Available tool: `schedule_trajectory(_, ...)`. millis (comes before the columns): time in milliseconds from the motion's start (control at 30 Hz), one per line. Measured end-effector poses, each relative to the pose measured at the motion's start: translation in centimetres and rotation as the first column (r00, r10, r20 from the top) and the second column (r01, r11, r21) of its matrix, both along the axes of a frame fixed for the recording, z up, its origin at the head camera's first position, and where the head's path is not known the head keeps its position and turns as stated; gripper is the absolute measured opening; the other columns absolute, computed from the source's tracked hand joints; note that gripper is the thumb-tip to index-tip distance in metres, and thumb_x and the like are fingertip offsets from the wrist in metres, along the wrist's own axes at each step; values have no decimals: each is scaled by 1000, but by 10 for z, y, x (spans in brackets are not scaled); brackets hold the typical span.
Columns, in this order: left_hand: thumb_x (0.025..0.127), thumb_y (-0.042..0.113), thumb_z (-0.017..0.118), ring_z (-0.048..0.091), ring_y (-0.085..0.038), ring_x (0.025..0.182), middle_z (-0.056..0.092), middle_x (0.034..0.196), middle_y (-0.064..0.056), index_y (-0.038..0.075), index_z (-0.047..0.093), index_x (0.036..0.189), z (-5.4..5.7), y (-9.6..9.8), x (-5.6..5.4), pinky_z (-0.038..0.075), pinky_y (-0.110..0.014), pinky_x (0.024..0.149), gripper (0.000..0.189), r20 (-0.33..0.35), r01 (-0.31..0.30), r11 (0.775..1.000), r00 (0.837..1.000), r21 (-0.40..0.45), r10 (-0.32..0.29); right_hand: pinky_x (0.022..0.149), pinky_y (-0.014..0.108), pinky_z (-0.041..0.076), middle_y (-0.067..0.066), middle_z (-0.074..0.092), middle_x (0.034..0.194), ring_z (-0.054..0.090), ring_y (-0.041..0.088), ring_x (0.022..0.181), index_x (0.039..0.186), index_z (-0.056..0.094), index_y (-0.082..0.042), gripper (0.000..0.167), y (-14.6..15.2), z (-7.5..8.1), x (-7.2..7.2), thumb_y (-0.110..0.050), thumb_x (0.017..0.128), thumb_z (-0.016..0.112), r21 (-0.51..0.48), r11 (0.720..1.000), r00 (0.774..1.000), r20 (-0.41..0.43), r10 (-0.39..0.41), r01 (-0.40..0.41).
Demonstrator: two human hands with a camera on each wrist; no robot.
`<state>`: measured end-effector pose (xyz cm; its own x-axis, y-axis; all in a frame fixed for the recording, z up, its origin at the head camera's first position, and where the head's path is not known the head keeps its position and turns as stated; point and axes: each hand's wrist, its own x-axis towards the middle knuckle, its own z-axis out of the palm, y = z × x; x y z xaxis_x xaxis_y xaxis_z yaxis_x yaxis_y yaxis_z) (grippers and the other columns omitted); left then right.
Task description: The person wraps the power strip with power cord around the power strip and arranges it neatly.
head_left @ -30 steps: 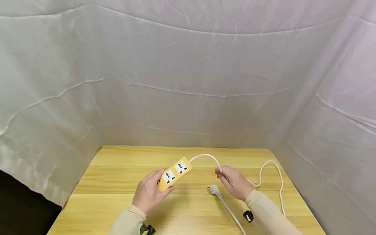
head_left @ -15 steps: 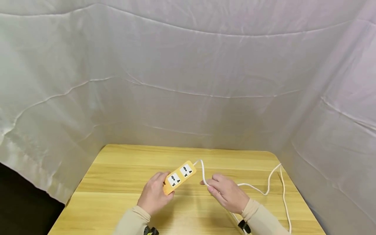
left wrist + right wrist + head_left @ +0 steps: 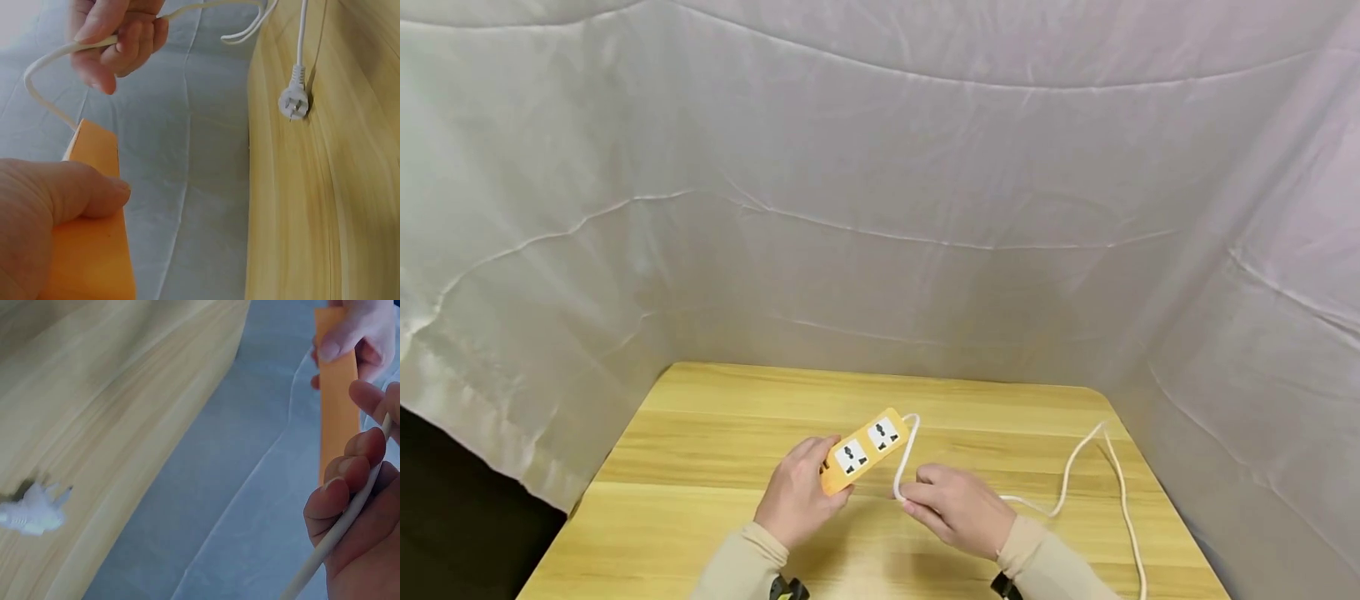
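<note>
My left hand [image 3: 797,492] grips the lower end of an orange power strip [image 3: 863,450], its two white socket faces turned up toward the head view. From the strip's far end a white cord [image 3: 907,457] bends down to my right hand [image 3: 958,508], which holds it between thumb and curled fingers. In the right wrist view the cord [image 3: 340,528] runs across the palm under those fingers. The white plug [image 3: 294,102] lies on the table in the left wrist view; the head view does not show it.
More of the cord [image 3: 1123,492] lies in a loop at the right of the wooden table [image 3: 715,417]. Grey cloth [image 3: 880,292] hangs behind the table and on both sides. A dark area [image 3: 460,517] shows at the lower left.
My right hand has moved left and nearer with the cord, bending it close to the strip. The strip has shifted slightly right. The plug has gone out of the head view.
</note>
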<state>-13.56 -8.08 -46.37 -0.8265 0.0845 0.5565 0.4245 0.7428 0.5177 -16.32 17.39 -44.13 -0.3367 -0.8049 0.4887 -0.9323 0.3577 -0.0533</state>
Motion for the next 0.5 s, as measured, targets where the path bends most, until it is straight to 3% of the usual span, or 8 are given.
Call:
schedule_trajectory(167, 55, 16, 91, 61, -11, 82, 66, 99, -1, 6, 64, 117, -1, -4, 1, 54, -27, 69, 68, -24, -16, 1000, 1000, -6, 16, 51, 8, 24, -13, 38, 71, 30, -3, 59, 109, 66, -25, 16, -20, 4, 11, -24, 97, 56, -16, 999, 999, 12, 43, -43)
schedule_trajectory(233, 56, 15, 91, 61, -11, 82, 66, 99, -1, 4, 64, 117, -2, -5, 1, 54, -28, 69, 68, -33, -16, 1000, 999, -5, 16, 51, 7, 24, -13, 37, 71, 30, -4, 59, 103, 65, -25, 11, -28, 6, 15, -24, 97, 57, -24, 998, 998, 13, 57, -57)
schedule_trajectory(400, 59, 15, 90, 61, -11, 83, 66, 101, -3, 2, 63, 119, -1, -7, 1, 53, -25, 67, 67, -10, -5, 1000, 1000, 26, 5, 53, 7, 25, -12, 37, 73, 30, -4, 60, 98, 62, -23, 6, -43, 5, 23, -23, 97, 56, -26, 997, 997, 9, 79, -79)
schedule_trajectory(433, 60, 15, 90, 60, -11, 83, 66, 102, -3, 2, 62, 119, 0, -7, 1, 53, -24, 67, 66, -2, -2, 999, 1000, 40, 3, 53, 7, 26, -12, 38, 73, 31, -4, 61, 99, 61, -23, 6, -45, 4, 24, -23, 98, 56, -21, 997, 997, 13, 79, -79)
schedule_trajectory(500, 61, 16, 90, 60, -11, 82, 65, 103, -4, 2, 62, 119, 2, -9, 2, 52, -22, 65, 66, 3, 0, 998, 1000, 63, 0, 54, 7, 27, -12, 38, 75, 31, -4, 62, 114, 64, -22, 18, -46, 2, 26, -23, 99, 53, -6, 997, 997, 25, 77, -77)
